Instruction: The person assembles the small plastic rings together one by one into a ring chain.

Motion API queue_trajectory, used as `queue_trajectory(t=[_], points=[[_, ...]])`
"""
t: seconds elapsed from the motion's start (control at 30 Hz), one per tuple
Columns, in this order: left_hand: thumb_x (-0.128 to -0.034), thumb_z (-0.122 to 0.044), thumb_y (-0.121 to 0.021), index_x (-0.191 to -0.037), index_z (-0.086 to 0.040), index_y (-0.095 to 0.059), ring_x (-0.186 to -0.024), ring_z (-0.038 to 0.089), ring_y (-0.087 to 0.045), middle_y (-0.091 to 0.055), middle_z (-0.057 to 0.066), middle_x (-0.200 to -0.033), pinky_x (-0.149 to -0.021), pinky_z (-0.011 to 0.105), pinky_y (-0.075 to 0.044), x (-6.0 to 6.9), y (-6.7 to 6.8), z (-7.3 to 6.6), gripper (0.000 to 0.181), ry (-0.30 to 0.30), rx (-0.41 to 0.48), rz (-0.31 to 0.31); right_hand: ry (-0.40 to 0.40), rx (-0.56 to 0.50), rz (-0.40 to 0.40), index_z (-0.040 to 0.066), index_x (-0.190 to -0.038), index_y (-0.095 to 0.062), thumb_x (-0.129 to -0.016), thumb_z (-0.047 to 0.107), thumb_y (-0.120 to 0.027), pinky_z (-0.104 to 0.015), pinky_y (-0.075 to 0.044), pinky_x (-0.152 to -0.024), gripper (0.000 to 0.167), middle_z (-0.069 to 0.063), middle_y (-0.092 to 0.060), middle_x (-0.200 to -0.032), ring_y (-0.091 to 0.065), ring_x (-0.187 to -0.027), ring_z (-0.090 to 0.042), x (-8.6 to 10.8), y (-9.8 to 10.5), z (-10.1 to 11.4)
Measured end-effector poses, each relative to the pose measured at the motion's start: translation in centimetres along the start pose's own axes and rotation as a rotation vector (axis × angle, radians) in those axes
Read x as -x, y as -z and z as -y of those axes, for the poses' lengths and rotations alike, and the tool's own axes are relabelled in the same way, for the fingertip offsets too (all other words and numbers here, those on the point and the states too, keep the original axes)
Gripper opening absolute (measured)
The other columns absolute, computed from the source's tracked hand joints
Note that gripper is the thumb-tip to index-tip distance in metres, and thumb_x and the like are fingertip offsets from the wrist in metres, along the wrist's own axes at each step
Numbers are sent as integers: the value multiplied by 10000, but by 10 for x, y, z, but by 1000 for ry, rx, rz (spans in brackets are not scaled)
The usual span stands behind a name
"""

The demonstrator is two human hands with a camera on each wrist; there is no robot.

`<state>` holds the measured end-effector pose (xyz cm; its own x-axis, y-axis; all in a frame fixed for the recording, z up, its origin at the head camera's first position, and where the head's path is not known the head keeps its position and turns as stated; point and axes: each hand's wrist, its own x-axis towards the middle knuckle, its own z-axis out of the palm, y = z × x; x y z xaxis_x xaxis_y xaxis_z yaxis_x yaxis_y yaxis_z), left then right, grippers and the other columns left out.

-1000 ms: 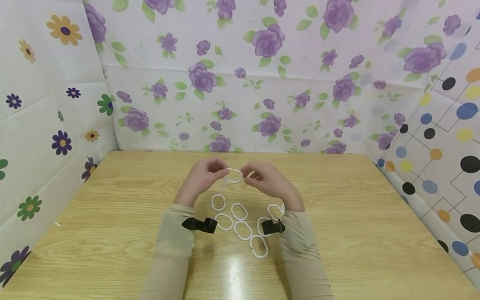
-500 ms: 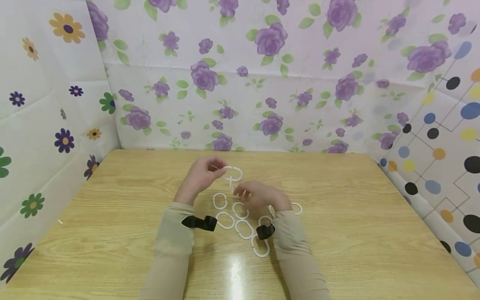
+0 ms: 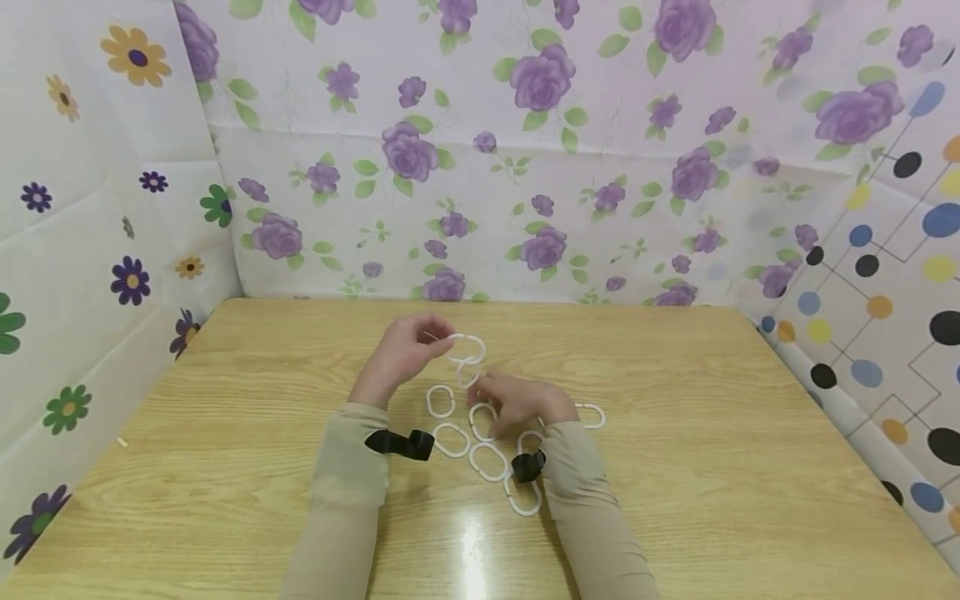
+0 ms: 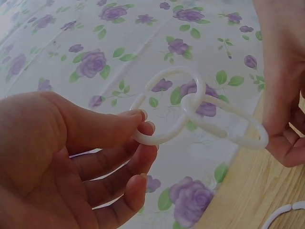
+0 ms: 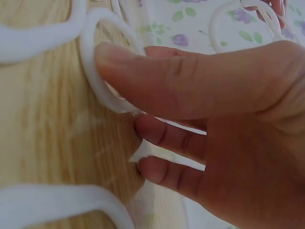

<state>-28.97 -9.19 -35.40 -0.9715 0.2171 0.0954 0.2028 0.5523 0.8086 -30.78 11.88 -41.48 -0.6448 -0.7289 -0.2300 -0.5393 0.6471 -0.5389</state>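
My left hand (image 3: 405, 354) pinches a white oval plastic link (image 4: 174, 131) between thumb and fingertips, above the table. A second white link (image 4: 250, 121) is threaded through it and hangs from it. Low over the table, my right hand (image 3: 521, 400) spreads its thumb and fingers about a loose white link (image 3: 474, 421). In the right wrist view its thumb lies across this link (image 5: 88, 71), hiding part of the loop. The other fingers are extended towards the wooden surface. No firm grip on that link shows.
Several loose white oval links, such as the ring (image 3: 452, 454) and the ring (image 3: 487, 477), lie on the wooden table (image 3: 712, 467). The right wrist partly covers some. A small pale piece (image 3: 122, 442) lies at far left. Patterned cloth walls (image 3: 337, 208) enclose the table.
My right hand has let go of the linked pair and moved down towards me, to a loose link on the table. The second link now hangs from the one in my left hand, which stays put.
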Motion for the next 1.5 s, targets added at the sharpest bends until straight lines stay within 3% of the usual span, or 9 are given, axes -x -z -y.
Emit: queue_trajectory(t=[0.17,0.33,0.53,0.77,0.97,1.13,1.23,1.37,1.5], points=[[-932,-140,-633,-1033,-28,-663,-973,308,-654,-679,167,-1044,-845,394,-512,-4,-2,4,154,-27,13,12,51,-61,-29,31,-1076,-527,-692,-82,-714,-227,-406,-775,442,-79,-541,-989,-471,-867,-150,-2,3,-2],[-924,-112,-636,-1023,-16,-663,-947,300,-657,-682,175,-1033,-837,382,-515,-7,-5,10,141,-36,12,29,64,-87,-119,4,-927,-556,-711,-143,-614,-208,-420,-696,267,-71,-555,-848,-499,-769,-131,-2,5,-8],[-924,-121,-637,-1022,-33,-666,-948,283,-649,-673,160,-1027,-833,379,-511,-7,-6,12,135,-18,-13,48,15,-55,-255,45,-1002,-589,-827,-51,-624,-265,-455,-743,203,-85,-611,-900,-537,-812,-142,2,8,-14],[-918,-124,-640,-1025,-55,-670,-942,258,-640,-664,131,-1014,-825,361,-499,-6,-8,13,131,-5,-36,91,-1,-75,-319,90,-956,-616,-958,143,-595,-253,-439,-694,57,-22,-613,-826,-516,-740,-107,4,12,-12],[-908,-105,-652,-981,-43,-667,-875,220,-635,-663,112,-953,-784,332,-493,-7,-10,15,98,-32,-76,129,11,-30,-470,84,-922,-669,-955,148,-602,-268,-446,-717,99,-56,-603,-866,-539,-800,-136,5,14,-10],[-907,-109,-656,-956,-42,-664,-882,216,-643,-671,115,-943,-828,365,-499,-8,-12,17,84,-57,-90,151,-30,-69,-591,74,-918,-675,-941,166,-626,-263,-390,-648,106,-47,-550,-754,-468,-687,-136,7,19,-6],[-913,-121,-651,-952,-48,-660,-894,218,-643,-674,114,-952,-853,392,-498,-9,-12,18,83,-61,-108,144,-43,-121,-603,66,-914,-662,-951,182,-616,-253,-399,-597,130,-53,-577,-695,-479,-609,-112,8,23,-5],[-917,-131,-652,-965,-55,-653,-890,206,-639,-686,100,-940,-859,393,-492,-8,-11,18,90,-39,-97,148,-62,-188,-559,28,-910,-637,-978,209,-577,-250,-392,-546,203,-74,-576,-635,-485,-546,-116,11,23,-9],[-917,-136,-655,-1003,-46,-652,-894,206,-643,-707,96,-930,-833,375,-484,-7,-10,18,124,-13,-86,155,-74,-263,-553,40,-893,-626,-1001,244,-538,-263,-376,-543,246,-51,-557,-617,-530,-566,-259,16,24,-12]])
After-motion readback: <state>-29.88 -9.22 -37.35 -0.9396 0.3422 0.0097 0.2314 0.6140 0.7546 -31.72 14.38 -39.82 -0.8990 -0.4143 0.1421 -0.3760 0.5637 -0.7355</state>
